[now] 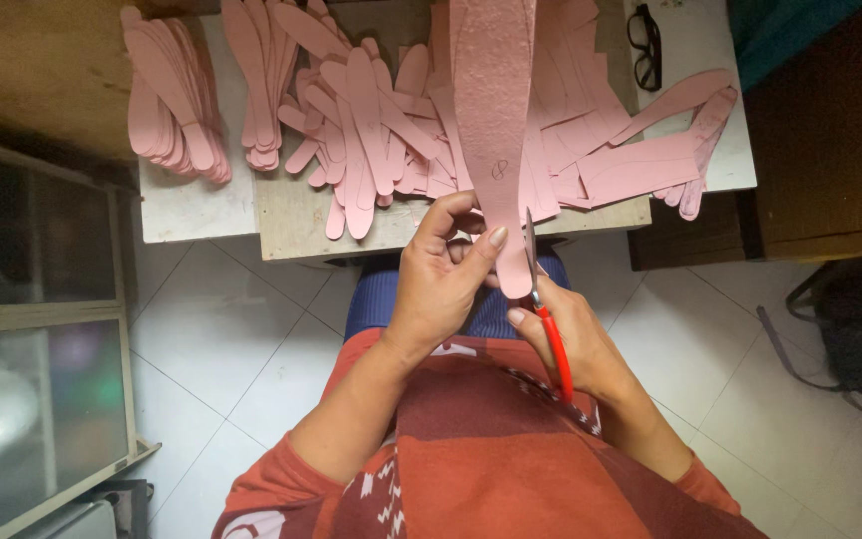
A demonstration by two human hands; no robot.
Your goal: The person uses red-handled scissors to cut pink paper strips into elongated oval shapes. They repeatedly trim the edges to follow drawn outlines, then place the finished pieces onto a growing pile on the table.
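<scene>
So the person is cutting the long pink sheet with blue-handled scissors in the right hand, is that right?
Not quite: the head view shows the scissors have red handles, not blue. The right hand does work them, cutting the long pink sheet, which the left hand holds.

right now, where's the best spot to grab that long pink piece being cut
Probably the narrow waist of the long pink piece, just above its rounded lower end, pinched from its left side as the left hand does. The red-handled scissors in the right hand work the right edge, so that side is taken.
</scene>
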